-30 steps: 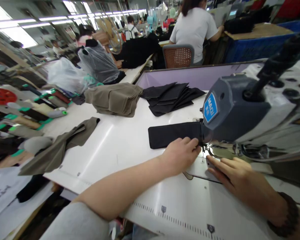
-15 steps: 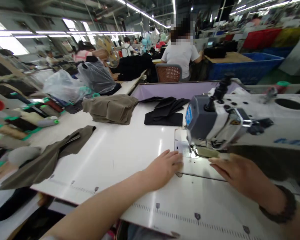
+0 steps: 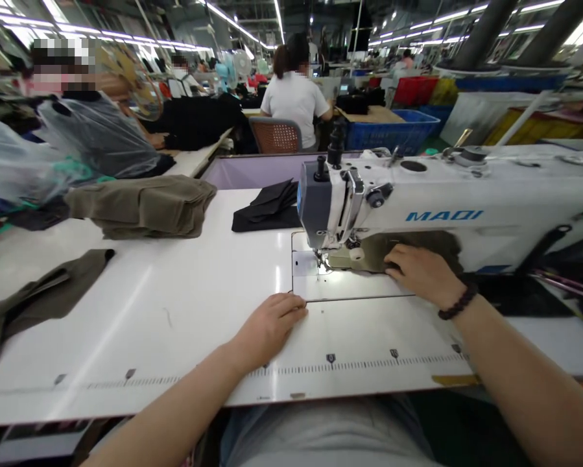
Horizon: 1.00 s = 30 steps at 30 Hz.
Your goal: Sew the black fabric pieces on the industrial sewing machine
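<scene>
A white sewing machine (image 3: pixel 441 201) with blue lettering stands on the table, its needle area lit. Under its presser foot lies an olive-green fabric piece (image 3: pixel 369 250), which runs to the right beneath the machine arm. My right hand (image 3: pixel 420 272), with a dark beaded bracelet at the wrist, is closed on the near edge of that fabric. My left hand (image 3: pixel 272 324) rests flat on the white tabletop (image 3: pixel 198 285), its fingertips by the near left corner of the needle plate (image 3: pixel 303 266). It holds nothing.
Folded brown-olive fabric (image 3: pixel 150 207) is stacked at the back left, with black pieces (image 3: pixel 266 207) beside the machine head. Another brown piece (image 3: pixel 43 285) lies at far left. A person in a white shirt (image 3: pixel 296 104) sits ahead, near a blue bin (image 3: pixel 388 133).
The view has swung to the right. My right hand has moved from beside the presser foot to farther along the fabric. My left hand has drawn back slightly from the needle area.
</scene>
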Each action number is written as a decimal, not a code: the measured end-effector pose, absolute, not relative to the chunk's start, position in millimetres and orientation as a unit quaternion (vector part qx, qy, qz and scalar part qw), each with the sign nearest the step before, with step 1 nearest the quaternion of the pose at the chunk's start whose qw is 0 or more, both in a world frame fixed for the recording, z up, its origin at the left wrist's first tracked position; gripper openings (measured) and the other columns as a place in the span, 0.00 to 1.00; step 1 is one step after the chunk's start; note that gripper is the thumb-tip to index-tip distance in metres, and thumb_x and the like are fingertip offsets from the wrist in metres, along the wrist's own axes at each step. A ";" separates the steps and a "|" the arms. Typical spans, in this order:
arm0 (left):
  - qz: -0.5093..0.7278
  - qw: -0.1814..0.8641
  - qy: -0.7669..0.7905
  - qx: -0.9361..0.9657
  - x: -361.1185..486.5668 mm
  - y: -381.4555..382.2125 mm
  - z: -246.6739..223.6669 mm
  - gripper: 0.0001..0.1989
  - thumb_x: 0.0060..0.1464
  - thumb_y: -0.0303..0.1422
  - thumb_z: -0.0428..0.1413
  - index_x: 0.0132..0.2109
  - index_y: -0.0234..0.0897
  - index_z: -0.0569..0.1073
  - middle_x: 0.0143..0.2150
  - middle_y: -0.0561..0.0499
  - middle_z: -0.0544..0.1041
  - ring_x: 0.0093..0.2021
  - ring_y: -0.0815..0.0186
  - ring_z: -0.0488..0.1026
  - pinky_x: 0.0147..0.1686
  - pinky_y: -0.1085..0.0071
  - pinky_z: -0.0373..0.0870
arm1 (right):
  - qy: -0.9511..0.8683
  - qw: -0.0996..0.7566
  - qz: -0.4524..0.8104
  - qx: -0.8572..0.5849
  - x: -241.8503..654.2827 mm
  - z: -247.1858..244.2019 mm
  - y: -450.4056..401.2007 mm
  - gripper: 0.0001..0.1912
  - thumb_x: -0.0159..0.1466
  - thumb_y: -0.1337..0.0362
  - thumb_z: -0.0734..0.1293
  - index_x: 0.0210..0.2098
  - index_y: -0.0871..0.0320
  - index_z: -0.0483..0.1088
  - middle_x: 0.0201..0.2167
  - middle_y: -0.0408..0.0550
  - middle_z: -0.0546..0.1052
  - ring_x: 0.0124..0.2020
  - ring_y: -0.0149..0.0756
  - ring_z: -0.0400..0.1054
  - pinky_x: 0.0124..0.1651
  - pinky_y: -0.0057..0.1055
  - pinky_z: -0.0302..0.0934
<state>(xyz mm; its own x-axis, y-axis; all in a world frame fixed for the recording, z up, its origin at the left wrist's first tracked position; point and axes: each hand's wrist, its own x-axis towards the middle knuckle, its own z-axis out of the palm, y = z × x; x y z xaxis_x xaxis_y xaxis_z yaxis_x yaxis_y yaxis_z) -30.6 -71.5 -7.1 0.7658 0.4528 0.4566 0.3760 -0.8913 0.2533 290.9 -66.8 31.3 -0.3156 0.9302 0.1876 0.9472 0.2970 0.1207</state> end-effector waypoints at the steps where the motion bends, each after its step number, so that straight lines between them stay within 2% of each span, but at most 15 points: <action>1: 0.260 0.075 0.223 0.936 -30.9 -71.9 -7.4 0.13 0.57 0.22 0.43 0.43 0.32 0.71 0.42 0.44 0.73 0.45 0.63 0.69 0.45 0.62 0.70 | -0.802 0.043 -0.100 -0.587 290.5 30.2 -68.0 0.09 0.60 0.67 0.59 0.29 0.59 0.71 0.31 0.50 0.73 0.31 0.38 0.67 0.32 0.34 0.60; 6: 0.255 0.084 0.227 0.936 -30.9 -72.4 -6.7 0.13 0.56 0.22 0.44 0.43 0.32 0.71 0.43 0.44 0.73 0.45 0.64 0.69 0.45 0.62 0.70 | -0.793 0.084 -0.073 -0.599 297.3 27.8 -68.7 0.13 0.62 0.67 0.56 0.31 0.59 0.71 0.32 0.49 0.74 0.34 0.37 0.67 0.37 0.34 0.60; 12: 0.249 0.097 0.220 0.938 -32.0 -69.9 -11.3 0.14 0.55 0.21 0.43 0.44 0.31 0.70 0.43 0.44 0.72 0.45 0.63 0.68 0.45 0.62 0.70 | -0.746 0.201 -0.073 -0.631 323.2 54.2 -77.7 0.14 0.61 0.64 0.54 0.33 0.61 0.69 0.36 0.54 0.74 0.38 0.40 0.68 0.42 0.36 0.61; 15: 0.245 0.108 0.226 0.937 -33.9 -69.1 -11.7 0.15 0.56 0.21 0.42 0.47 0.33 0.68 0.44 0.44 0.72 0.45 0.63 0.69 0.46 0.61 0.69 | -0.754 0.221 -0.038 -0.618 324.8 74.2 -110.2 0.14 0.61 0.61 0.53 0.35 0.56 0.69 0.39 0.50 0.74 0.39 0.39 0.68 0.43 0.35 0.63; 17: 0.244 0.120 0.240 0.932 -33.6 -72.9 -5.7 0.16 0.57 0.23 0.43 0.51 0.33 0.65 0.46 0.43 0.70 0.46 0.63 0.68 0.47 0.61 0.69 | -0.760 0.236 0.033 -0.605 310.8 77.7 -139.3 0.15 0.62 0.59 0.53 0.34 0.54 0.69 0.40 0.49 0.74 0.39 0.38 0.69 0.42 0.35 0.63; 19: 0.229 0.138 0.259 0.928 -29.8 -81.8 5.3 0.22 0.55 0.26 0.49 0.58 0.33 0.57 0.52 0.40 0.66 0.51 0.61 0.65 0.49 0.60 0.67 | -0.768 0.213 0.101 -0.596 285.5 71.6 -167.5 0.14 0.63 0.60 0.54 0.37 0.54 0.69 0.41 0.49 0.74 0.42 0.38 0.68 0.41 0.32 0.64; 21: 0.201 0.152 0.258 0.933 -21.3 -93.8 17.5 0.34 0.50 0.30 0.56 0.61 0.32 0.50 0.59 0.37 0.58 0.57 0.57 0.58 0.53 0.58 0.62 | -0.772 0.185 0.166 -0.586 254.5 60.5 -189.6 0.13 0.63 0.62 0.54 0.40 0.56 0.68 0.42 0.50 0.73 0.42 0.36 0.68 0.42 0.30 0.64; 23: 0.171 0.153 0.223 0.947 -9.6 -104.9 25.5 0.38 0.46 0.31 0.59 0.61 0.32 0.50 0.61 0.37 0.54 0.60 0.54 0.52 0.56 0.54 0.57 | -0.766 0.167 0.234 -0.575 225.7 50.9 -203.2 0.14 0.63 0.64 0.53 0.41 0.56 0.68 0.40 0.49 0.73 0.40 0.34 0.68 0.42 0.28 0.63; 24: 0.154 0.153 0.197 0.956 -4.0 -108.8 26.8 0.34 0.47 0.30 0.59 0.60 0.32 0.54 0.61 0.38 0.54 0.60 0.54 0.52 0.57 0.54 0.55 | -0.764 0.165 0.260 -0.567 214.3 48.0 -206.8 0.14 0.64 0.65 0.53 0.41 0.56 0.68 0.39 0.49 0.73 0.40 0.33 0.68 0.42 0.27 0.63; 27: 0.100 0.174 0.132 0.971 2.5 -112.0 22.1 0.15 0.52 0.26 0.52 0.48 0.32 0.69 0.56 0.42 0.65 0.56 0.58 0.61 0.58 0.57 0.54 | -0.767 0.157 0.317 -0.535 198.5 46.4 -208.3 0.14 0.64 0.64 0.52 0.40 0.55 0.67 0.40 0.48 0.73 0.41 0.31 0.68 0.43 0.27 0.62; 29: 0.077 0.201 0.132 0.968 -7.1 -109.5 17.8 0.11 0.53 0.25 0.50 0.43 0.32 0.72 0.52 0.43 0.68 0.53 0.60 0.64 0.57 0.60 0.56 | -0.780 0.144 0.336 -0.508 203.1 46.8 -204.8 0.12 0.63 0.59 0.56 0.42 0.55 0.67 0.44 0.48 0.71 0.44 0.33 0.67 0.46 0.28 0.61; 30: 0.073 0.215 0.149 0.962 -16.0 -108.2 17.1 0.12 0.52 0.25 0.50 0.44 0.32 0.72 0.53 0.43 0.68 0.54 0.60 0.64 0.57 0.61 0.57 | -0.787 0.136 0.340 -0.497 208.5 46.1 -202.5 0.15 0.61 0.56 0.59 0.44 0.55 0.66 0.47 0.49 0.70 0.46 0.35 0.65 0.48 0.30 0.61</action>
<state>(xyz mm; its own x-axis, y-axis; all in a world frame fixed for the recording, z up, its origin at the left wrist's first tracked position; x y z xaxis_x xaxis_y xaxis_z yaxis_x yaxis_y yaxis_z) -16.0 -108.2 17.1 0.9446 0.3190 0.0770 0.2560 -0.8631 0.4353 208.5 -202.5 46.1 -0.4695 0.8743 -0.1234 0.6898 0.2759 -0.6694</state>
